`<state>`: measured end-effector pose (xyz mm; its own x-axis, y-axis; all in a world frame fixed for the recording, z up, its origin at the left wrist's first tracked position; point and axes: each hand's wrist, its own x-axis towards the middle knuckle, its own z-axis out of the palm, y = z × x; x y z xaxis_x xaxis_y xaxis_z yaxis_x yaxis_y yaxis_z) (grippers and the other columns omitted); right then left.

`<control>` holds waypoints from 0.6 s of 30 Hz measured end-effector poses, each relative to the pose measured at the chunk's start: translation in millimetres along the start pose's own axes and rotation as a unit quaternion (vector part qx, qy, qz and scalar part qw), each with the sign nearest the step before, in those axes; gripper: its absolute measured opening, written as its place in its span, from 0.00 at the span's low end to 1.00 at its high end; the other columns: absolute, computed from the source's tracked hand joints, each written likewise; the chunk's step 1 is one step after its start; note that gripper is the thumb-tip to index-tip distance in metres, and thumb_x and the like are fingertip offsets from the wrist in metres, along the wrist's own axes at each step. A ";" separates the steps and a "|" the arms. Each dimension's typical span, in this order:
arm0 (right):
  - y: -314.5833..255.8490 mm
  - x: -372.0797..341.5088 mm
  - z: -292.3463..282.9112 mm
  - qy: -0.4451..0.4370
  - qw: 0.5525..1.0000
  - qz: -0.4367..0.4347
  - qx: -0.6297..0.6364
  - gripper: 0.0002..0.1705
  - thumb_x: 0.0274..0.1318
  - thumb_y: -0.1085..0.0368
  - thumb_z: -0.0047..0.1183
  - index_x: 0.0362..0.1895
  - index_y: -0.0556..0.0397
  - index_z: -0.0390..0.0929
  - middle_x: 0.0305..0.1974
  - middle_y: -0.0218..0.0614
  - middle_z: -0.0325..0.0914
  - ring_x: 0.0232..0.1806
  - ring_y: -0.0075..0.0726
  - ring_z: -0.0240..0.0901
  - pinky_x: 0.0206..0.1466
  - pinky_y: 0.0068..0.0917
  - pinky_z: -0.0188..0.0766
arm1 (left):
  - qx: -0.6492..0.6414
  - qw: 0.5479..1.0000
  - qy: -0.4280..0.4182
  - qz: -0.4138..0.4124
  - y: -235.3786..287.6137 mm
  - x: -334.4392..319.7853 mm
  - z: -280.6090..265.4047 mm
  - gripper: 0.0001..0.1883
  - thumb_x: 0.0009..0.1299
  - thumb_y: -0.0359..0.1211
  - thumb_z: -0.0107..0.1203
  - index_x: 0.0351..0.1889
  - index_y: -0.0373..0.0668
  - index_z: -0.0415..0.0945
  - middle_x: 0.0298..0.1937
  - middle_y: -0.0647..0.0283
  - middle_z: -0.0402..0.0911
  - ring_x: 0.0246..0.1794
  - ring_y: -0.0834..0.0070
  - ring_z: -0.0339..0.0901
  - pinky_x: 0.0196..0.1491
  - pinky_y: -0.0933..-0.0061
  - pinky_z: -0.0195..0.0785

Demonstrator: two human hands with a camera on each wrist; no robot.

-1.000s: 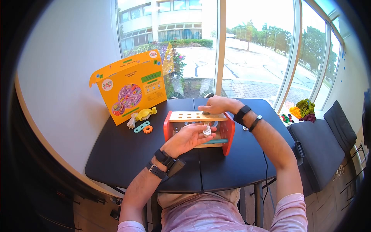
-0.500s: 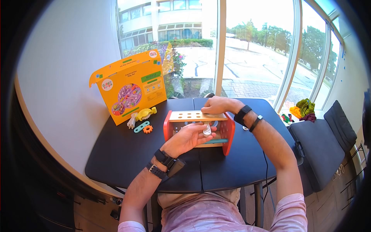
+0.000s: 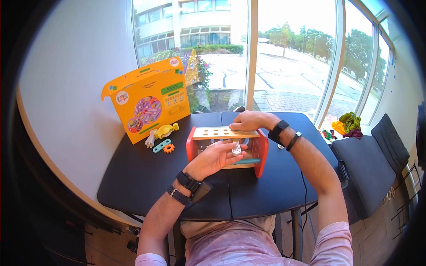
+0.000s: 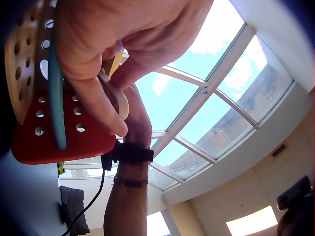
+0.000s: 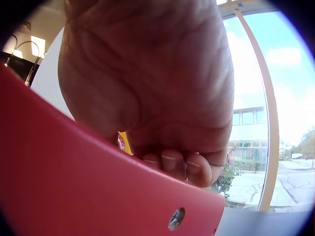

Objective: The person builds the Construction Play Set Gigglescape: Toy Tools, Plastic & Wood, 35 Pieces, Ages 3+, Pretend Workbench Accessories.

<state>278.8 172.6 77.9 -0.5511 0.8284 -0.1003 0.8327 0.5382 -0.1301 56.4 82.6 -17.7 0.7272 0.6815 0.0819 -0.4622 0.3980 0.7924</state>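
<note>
A toy workbench [image 3: 199, 131] with a pale wooden, holed top and red side panels [image 3: 262, 155] stands mid-table. My left hand [image 3: 213, 157], palm up before its front, pinches a small white piece [image 4: 119, 101] with a wide, rounded end. Over the right end of the top board is my right hand [image 3: 250, 120], its fingers curled down at the wood. The round grey piece under those fingers is hidden now. In the right wrist view, fingertips [image 5: 194, 168] show curled behind the red panel's edge. A teal strip [image 4: 57, 98] crosses the workbench's open front.
An orange play-set box [image 3: 151, 102] stands at the back left. Before it lie a yellow toy piece [image 3: 165, 131], a whitish piece [image 3: 150, 140], a teal strip with holes [image 3: 161, 146] and an orange gear [image 3: 168, 148]. A black cable [image 3: 305, 195] hangs over the table's right front.
My right hand has settled lower onto the top board, covering the round grey piece seen under its fingers a second ago. My left hand stays in place with the white piece.
</note>
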 end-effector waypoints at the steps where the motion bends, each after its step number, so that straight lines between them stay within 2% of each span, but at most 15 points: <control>1: -1.6 -1.4 -0.9 -0.003 1.000 0.001 -0.004 0.35 0.81 0.38 0.47 0.57 0.56 0.91 0.50 0.55 0.92 0.53 0.62 0.88 0.59 0.49 0.81 | 0.000 1.000 0.001 0.001 0.1 -0.1 0.8 0.22 0.89 0.31 0.56 0.75 0.31 0.68 0.68 0.48 0.83 0.65 0.60 0.88 0.69 0.66 0.87; 7: -2.0 -2.2 4.2 0.023 1.000 -0.005 -0.007 0.36 0.80 0.36 0.47 0.53 0.57 0.91 0.45 0.56 0.91 0.47 0.62 0.89 0.54 0.51 0.82 | 0.005 1.000 0.003 0.002 0.1 -2.2 3.0 0.23 0.89 0.32 0.55 0.78 0.33 0.67 0.67 0.52 0.83 0.64 0.63 0.88 0.66 0.70 0.88; 13: -8.5 -25.4 -6.2 0.076 0.997 0.006 0.034 0.47 0.79 0.26 0.48 0.43 0.62 0.90 0.33 0.57 0.88 0.34 0.59 0.84 0.42 0.51 0.78 | 0.043 0.999 0.016 -0.027 -1.0 -14.5 7.6 0.22 0.89 0.34 0.55 0.76 0.36 0.71 0.62 0.55 0.86 0.61 0.66 0.89 0.63 0.70 0.87; 14: -9.2 -34.7 -5.9 0.121 0.990 -0.019 0.073 0.46 0.79 0.26 0.51 0.35 0.63 0.86 0.25 0.50 0.79 0.26 0.47 0.73 0.35 0.47 0.71 | 0.053 0.997 0.016 -0.048 0.6 -24.1 17.6 0.22 0.89 0.35 0.55 0.77 0.37 0.72 0.62 0.56 0.86 0.61 0.66 0.89 0.63 0.69 0.87; 17: -21.3 -69.4 -11.6 0.178 0.975 -0.044 0.123 0.41 0.81 0.34 0.56 0.29 0.62 0.79 0.21 0.42 0.68 0.25 0.36 0.60 0.31 0.43 0.63 | 0.112 0.989 0.003 -0.099 0.0 -50.3 35.4 0.24 0.90 0.38 0.56 0.80 0.40 0.71 0.63 0.58 0.86 0.61 0.65 0.89 0.63 0.64 0.86; 18: -23.1 -80.5 -8.9 0.208 0.967 -0.054 0.138 0.38 0.80 0.38 0.59 0.27 0.61 0.78 0.19 0.46 0.68 0.22 0.44 0.61 0.30 0.45 0.62 | 0.129 0.985 -0.001 -0.112 0.7 -60.2 45.3 0.25 0.90 0.38 0.56 0.80 0.40 0.70 0.63 0.57 0.86 0.61 0.64 0.89 0.63 0.62 0.86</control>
<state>304.3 94.9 97.7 -0.5167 0.7911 0.3275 0.6931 0.6110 -0.3825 35.3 14.0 5.3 0.7969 0.5937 -0.1118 -0.1458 0.3686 0.9181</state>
